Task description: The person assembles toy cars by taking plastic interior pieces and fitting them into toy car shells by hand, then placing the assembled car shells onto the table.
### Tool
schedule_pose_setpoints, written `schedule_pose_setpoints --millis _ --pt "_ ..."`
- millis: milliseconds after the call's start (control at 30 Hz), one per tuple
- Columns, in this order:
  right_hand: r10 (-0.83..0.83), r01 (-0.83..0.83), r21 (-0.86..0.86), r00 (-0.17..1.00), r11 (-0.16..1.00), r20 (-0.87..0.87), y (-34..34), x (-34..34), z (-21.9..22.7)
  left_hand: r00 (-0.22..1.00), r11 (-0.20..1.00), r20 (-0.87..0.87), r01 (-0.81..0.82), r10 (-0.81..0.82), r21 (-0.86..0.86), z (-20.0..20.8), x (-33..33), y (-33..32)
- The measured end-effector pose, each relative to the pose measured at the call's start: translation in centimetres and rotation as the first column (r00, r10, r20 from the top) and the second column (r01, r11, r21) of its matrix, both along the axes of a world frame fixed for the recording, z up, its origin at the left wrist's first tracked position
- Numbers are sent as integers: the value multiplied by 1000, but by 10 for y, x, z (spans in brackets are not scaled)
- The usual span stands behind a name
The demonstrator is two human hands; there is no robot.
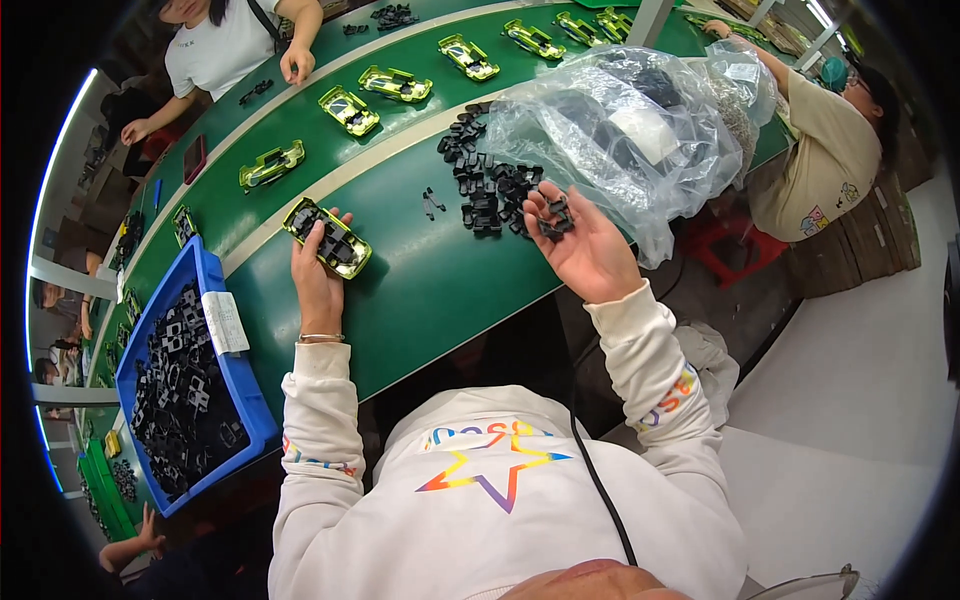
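In the head view, the fingers beneath the green toy car (345, 245) are hidden by it; it is gripped by the left hand (318, 278) above the bench. Black parts (556, 220), their shapes hard to make out, are held in the loosely curled, upturned right hand (597, 255), well apart from the left. Two co-workers (225, 55) (820, 160) are cut off, and the contents of a clear bag (690, 130) are obscured. The green bench (450, 285) is crossed by a pale strip (400, 145); a blue bin (250, 388) is seen at left. The car's long axis is slanted from upper left to lower right.
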State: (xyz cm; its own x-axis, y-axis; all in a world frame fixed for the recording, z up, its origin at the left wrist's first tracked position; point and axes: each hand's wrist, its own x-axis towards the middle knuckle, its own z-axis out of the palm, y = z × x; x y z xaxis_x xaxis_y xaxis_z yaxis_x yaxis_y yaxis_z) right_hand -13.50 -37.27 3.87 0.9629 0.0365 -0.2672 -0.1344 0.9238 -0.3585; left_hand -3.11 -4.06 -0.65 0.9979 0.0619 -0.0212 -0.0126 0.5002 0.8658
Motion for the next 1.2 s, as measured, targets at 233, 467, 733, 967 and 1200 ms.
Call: schedule_pose_setpoints --millis 233,467,733,967,1200 --pt "-92 155 -483 984 862 151 18 53 -13 1000 1000 -26 8 -7 12 -3 9 -2" --pt "110 448 -892 891 -56 441 22 95 -30 1000 998 -17 -6 7 60 6 6 -5" --pt "113 473 -865 863 166 493 50 99 3 972 959 -107 181 -208 -220 8 12 -16" --pt "636 521 -847 620 104 460 137 128 33 971 904 -90 170 -222 -392 16 5 -11" --pt "673 629 -777 585 -23 453 175 142 9 974 914 -134 117 -182 -389 13 4 -11"
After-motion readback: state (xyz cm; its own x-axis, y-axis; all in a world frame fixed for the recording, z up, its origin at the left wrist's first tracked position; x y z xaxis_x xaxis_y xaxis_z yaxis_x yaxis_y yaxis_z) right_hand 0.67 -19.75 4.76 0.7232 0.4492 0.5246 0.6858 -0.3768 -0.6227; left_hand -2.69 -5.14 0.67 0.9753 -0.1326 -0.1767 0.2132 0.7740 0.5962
